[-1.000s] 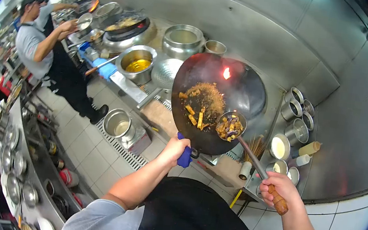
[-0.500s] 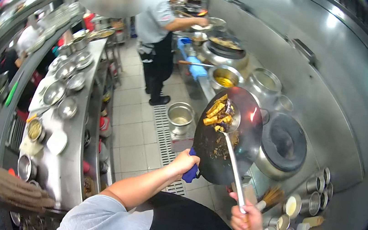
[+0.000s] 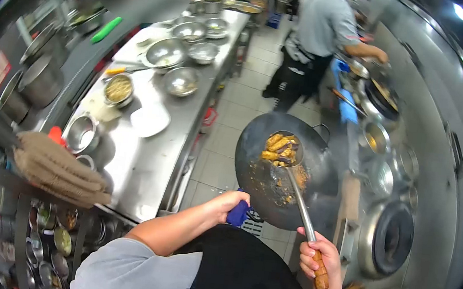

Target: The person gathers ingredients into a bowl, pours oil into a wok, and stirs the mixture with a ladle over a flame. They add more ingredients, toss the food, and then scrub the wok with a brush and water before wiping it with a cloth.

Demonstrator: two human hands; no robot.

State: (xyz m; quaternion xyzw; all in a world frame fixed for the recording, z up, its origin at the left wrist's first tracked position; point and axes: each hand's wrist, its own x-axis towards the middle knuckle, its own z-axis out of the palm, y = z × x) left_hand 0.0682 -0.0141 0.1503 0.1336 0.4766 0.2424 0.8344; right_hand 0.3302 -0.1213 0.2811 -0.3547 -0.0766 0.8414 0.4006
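Observation:
My left hand is closed around the near side of a dark wok, with a folded blue cloth in the grip. The wok is held up over the aisle floor. In my right hand is the wooden handle of a long metal ladle, whose bowl lies inside the wok. Browned fried pieces, golden with dark purple edges, fill the ladle bowl. Minced brown bits stick to the wok's surface below it.
A steel counter on the left carries metal bowls, a white plate and a pot of pale strips. Brown towels hang nearby. Along the right runs the stove with a wok ring. A co-worker stands ahead.
My view has turned left, toward the counter. The wok and ladle have swung away from the stove and over the aisle, with both hands keeping their grip.

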